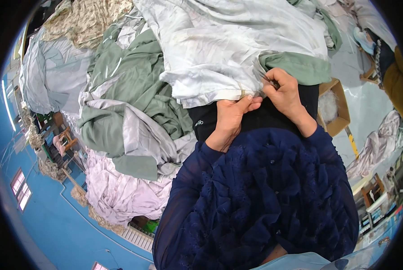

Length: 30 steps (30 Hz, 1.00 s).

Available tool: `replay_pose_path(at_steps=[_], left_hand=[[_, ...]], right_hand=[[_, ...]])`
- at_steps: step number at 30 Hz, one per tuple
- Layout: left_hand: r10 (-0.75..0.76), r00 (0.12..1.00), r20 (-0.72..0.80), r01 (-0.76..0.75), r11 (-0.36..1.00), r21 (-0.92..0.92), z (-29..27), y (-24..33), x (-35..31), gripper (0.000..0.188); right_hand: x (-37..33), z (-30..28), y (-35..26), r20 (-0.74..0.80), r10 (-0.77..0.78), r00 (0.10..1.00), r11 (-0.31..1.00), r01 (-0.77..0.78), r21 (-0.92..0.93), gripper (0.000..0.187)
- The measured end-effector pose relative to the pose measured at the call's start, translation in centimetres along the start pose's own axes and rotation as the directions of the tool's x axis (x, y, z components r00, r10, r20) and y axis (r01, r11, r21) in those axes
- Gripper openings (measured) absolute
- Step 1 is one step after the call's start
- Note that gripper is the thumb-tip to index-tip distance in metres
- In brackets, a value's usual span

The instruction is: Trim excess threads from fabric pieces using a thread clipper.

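Observation:
A large white cloth (pixel 210 58) with a green underside or panel (pixel 300 67) drapes across my lap. My left hand (pixel 230 117) is closed, thumb and fingers pinching the near hem of the white cloth. Just right of it, my right hand (pixel 283 92) is curled closed around small dark thread snips (pixel 269 81), mostly hidden by the fingers. Their tips are at the white cloth, beside the fold where the green begins. The two hands are close together, a little apart.
To the left lie heaped green cloth (pixel 136 67), pale pink cloth (pixel 125 189) and light grey-blue cloth (pixel 53 72). Floral cloth (pixel 84 20) is at the far left. An open cardboard box (pixel 340 108) with whitish fluff stands at the right, near a crumpled pale cloth (pixel 379 144).

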State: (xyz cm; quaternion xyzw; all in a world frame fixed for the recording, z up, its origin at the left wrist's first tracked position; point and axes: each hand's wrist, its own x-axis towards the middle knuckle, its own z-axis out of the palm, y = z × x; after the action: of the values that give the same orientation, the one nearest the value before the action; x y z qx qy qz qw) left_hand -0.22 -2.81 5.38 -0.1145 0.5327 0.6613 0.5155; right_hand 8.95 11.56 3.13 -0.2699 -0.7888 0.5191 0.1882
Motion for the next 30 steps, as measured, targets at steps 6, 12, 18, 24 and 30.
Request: replay_pose_path(at_steps=[6, 12, 18, 24, 30], left_hand=[[-0.016, 1.0, 0.018, 0.017, 0.998, -0.054, -0.3, -0.2, 0.3, 0.02], [-0.061, 0.998, -0.016, 0.06, 0.997, -0.052, -0.2, 0.0, 0.0, 0.017], [-0.021, 0.999, -0.031, 0.02, 0.999, -0.025, -0.8, 0.0, 0.1, 0.016], [-0.01, 1.0, 0.012, 0.01, 1.0, -0.016, -0.3, 0.0, 0.1, 0.019], [0.009, 0.998, 0.06, -0.007, 1.0, -0.025, -0.6, -0.5, 0.4, 0.021]], right_hand=[[0.8, -0.1, -1.1, 0.346, 0.444, 0.827, 0.648, -0.563, 0.513, 0.01], [0.3, -0.4, 1.1, 0.26, 0.038, 0.965, 0.994, -0.064, 0.094, 0.009], [-0.2, -1.9, 3.6, 0.158, -0.097, 0.983, 0.977, 0.125, -0.174, 0.006], [0.0, -2.2, -0.1, 0.303, 0.176, 0.937, 0.955, -0.237, 0.178, 0.015], [0.2, -0.3, -0.2, 0.27, -0.076, 0.96, 0.985, 0.031, 0.17, 0.019]])
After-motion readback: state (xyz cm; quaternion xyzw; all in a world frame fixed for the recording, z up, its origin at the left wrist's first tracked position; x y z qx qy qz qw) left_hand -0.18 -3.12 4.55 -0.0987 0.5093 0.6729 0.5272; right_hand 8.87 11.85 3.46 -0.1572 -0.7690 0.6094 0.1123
